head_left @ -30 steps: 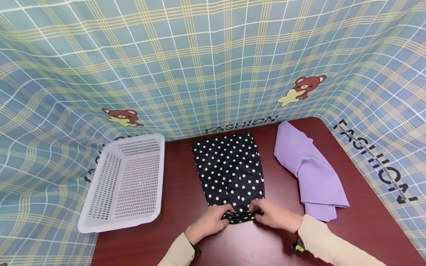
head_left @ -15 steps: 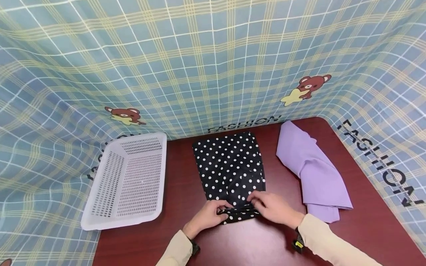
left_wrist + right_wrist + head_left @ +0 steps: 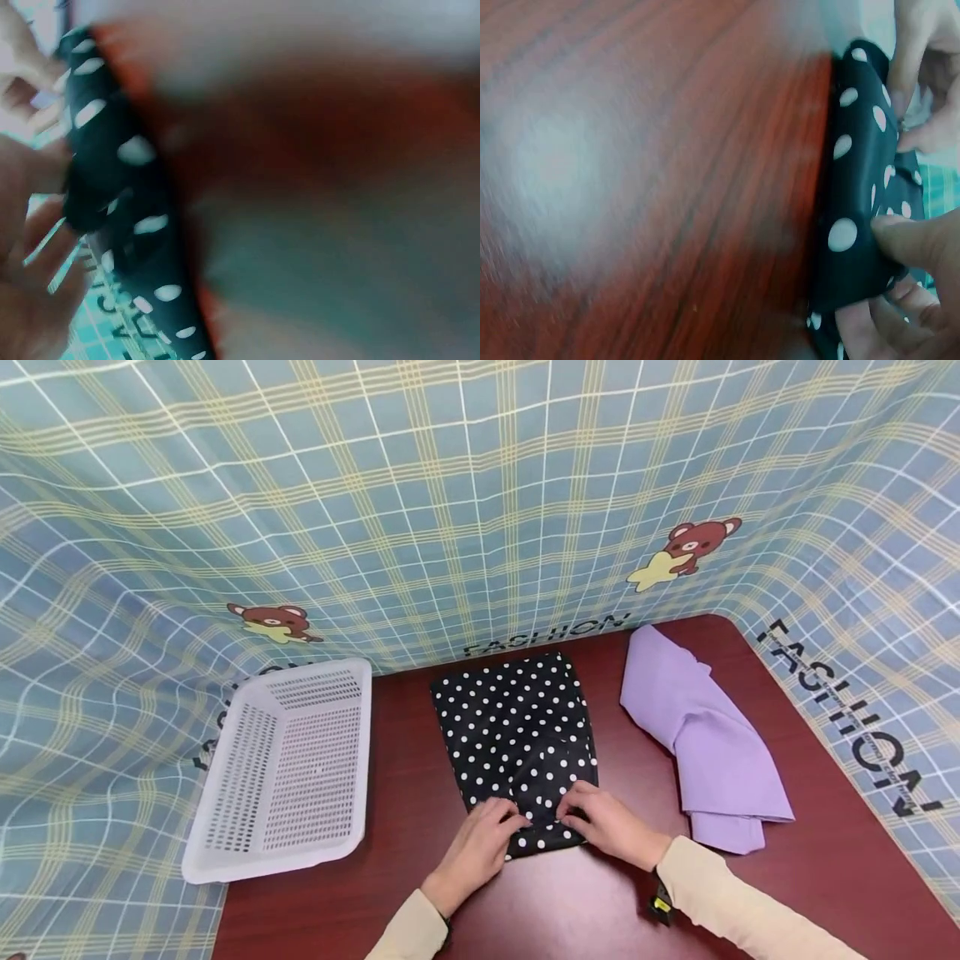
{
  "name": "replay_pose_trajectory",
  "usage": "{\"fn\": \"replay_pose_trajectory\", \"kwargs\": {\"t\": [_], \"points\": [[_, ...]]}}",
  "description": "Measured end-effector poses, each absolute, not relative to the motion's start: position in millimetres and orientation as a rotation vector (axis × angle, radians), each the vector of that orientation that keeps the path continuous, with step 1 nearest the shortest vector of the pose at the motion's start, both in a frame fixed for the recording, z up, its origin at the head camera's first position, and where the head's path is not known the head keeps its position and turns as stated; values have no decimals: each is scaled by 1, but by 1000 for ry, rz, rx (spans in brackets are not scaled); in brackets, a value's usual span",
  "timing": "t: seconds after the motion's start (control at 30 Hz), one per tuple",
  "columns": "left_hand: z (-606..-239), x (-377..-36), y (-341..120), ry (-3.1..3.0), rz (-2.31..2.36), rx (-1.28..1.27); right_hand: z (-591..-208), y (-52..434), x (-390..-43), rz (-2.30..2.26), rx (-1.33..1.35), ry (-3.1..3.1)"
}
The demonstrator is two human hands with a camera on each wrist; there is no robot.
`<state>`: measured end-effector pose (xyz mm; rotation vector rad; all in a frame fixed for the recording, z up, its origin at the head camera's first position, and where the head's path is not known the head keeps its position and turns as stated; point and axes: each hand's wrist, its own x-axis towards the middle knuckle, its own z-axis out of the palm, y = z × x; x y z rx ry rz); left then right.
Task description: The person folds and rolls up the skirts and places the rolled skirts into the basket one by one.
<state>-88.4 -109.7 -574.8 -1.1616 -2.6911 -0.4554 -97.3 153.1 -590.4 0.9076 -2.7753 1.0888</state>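
A black cloth with white polka dots (image 3: 517, 718) lies spread on the table, its near end turned over in a thick fold (image 3: 844, 232). My left hand (image 3: 483, 835) holds the left part of that near end, fingers bent over the fold. Opposite, my right hand (image 3: 603, 822) pinches the fold's right part; in the right wrist view its thumb (image 3: 911, 240) presses on top while other fingers reach beneath. The left wrist view is blurred, but dotted fabric (image 3: 124, 165) shows beside my left fingers (image 3: 56, 247).
A white perforated plastic basket (image 3: 198, 852) stands on the left of the dark red table (image 3: 405, 777). Lilac folded fabric (image 3: 705, 735) lies to the right. A blue plaid curtain (image 3: 420, 527) with bear prints surrounds the table's back and sides.
The narrow rolled near edge has been turned over, away from me, into a broader, flatter fold. Both hands have shifted slightly away from me with it.
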Motion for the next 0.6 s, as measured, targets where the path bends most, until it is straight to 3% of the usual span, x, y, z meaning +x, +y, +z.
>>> {"fn": "replay_pose_trajectory", "kwargs": {"t": [0.23,0.6], "points": [[-569,-68,-107,-2456,-35,-1154,-585,141,-88,623,953,-2611],[-576,-19,-84,-2577,513,-881,-584,126,-69,162,991,-2533]]}}
